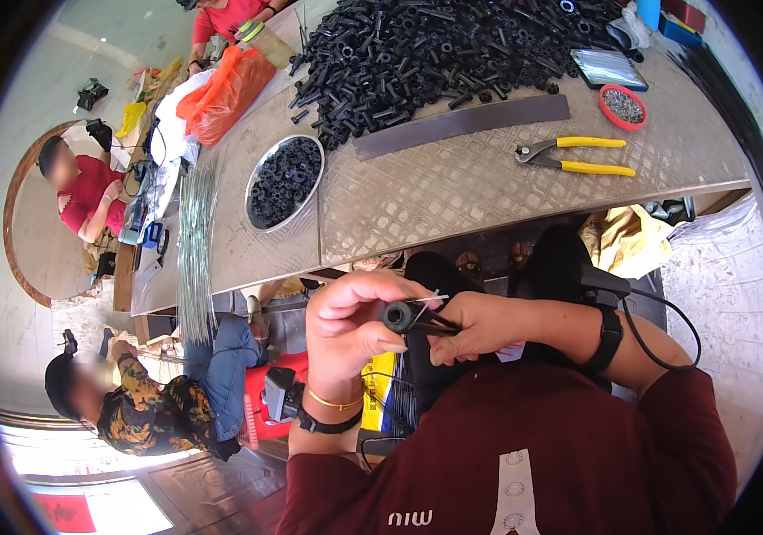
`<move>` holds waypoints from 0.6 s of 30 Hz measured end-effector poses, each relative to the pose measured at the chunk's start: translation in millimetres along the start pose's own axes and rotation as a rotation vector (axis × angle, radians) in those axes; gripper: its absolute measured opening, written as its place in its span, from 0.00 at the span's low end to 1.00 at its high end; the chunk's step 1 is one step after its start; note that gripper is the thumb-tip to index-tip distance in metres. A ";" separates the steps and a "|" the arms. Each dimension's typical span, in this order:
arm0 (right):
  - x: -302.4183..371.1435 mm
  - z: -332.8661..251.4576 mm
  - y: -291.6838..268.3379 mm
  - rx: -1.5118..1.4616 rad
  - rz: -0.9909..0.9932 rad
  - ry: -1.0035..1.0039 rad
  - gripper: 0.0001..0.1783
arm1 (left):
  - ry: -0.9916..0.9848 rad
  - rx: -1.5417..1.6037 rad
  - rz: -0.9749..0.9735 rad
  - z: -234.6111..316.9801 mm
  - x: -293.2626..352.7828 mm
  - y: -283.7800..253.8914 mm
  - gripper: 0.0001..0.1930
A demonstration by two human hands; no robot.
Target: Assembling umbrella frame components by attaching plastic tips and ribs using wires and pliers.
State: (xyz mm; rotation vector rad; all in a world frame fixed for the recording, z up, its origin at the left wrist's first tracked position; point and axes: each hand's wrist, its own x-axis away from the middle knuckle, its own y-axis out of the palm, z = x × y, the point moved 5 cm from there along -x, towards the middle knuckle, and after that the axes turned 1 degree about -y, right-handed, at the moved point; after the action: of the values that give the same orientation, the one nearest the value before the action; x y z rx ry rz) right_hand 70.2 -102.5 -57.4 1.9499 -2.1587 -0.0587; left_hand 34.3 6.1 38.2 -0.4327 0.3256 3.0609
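In front of my chest, my left hand (352, 319) closes its thumb and fingers around the end of a black tubular part (396, 316) with a round hole facing up. My right hand (481, 325) grips the dark, narrow length behind that end. A short, thin silvery wire (431, 301) crosses just above the part, near the left fingertips; which hand holds it I cannot tell. The palms hide much of the part.
On the table (453, 205) lie a large heap of black plastic parts (426, 62), a bowl of black rings (285, 183), yellow-handled pliers (573, 155), a flat dark strip (461, 126), a red dish of small metal bits (622, 107) and a bundle of wires (196, 250). Other people sit at left.
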 end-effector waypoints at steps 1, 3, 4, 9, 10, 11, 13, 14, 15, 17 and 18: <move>-0.8 0.8 4.0 0.003 -0.069 -0.029 0.25 | 0.017 -0.080 -0.051 3.5 -0.2 2.7 0.19; -1.6 1.6 6.2 0.022 -0.100 -0.025 0.25 | 0.034 -0.152 -0.125 6.5 -0.2 -0.6 0.20; -2.3 1.2 7.8 0.044 -0.135 -0.024 0.25 | 0.055 -0.229 -0.197 8.4 -0.6 -0.3 0.20; -2.2 1.3 9.0 0.036 -0.086 -0.067 0.25 | 0.106 -0.298 -0.203 11.6 -1.6 11.0 0.16; -2.0 2.4 8.1 0.017 -0.012 -0.076 0.25 | 0.068 -0.242 -0.163 9.0 -1.3 11.4 0.15; -1.0 1.4 10.3 0.020 -0.010 -0.074 0.25 | 0.030 -0.185 -0.124 6.5 -1.4 11.0 0.13; 1.1 -1.6 8.6 -0.011 0.081 -0.064 0.25 | -0.005 -0.149 -0.124 1.8 -2.0 12.2 0.14; 1.4 0.6 7.6 -0.011 0.081 -0.064 0.25 | -0.042 -0.111 -0.123 -2.1 -2.2 12.7 0.14; 0.4 4.8 3.8 -0.006 0.125 -0.050 0.25 | -0.040 -0.113 -0.124 -4.2 -2.6 15.2 0.14; -4.2 14.9 -0.9 -0.001 0.167 -0.035 0.24 | 0.031 -0.260 -0.050 -10.1 -2.2 21.7 0.16; -5.3 18.1 -2.5 0.038 0.200 -0.062 0.24 | 0.092 -0.359 -0.078 -18.9 1.6 28.5 0.15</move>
State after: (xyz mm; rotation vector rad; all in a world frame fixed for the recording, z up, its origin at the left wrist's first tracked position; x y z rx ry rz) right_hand 69.5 -99.8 -76.2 1.7633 -2.3995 -0.0448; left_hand 36.1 -25.7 25.8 -0.5836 -0.2393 3.0273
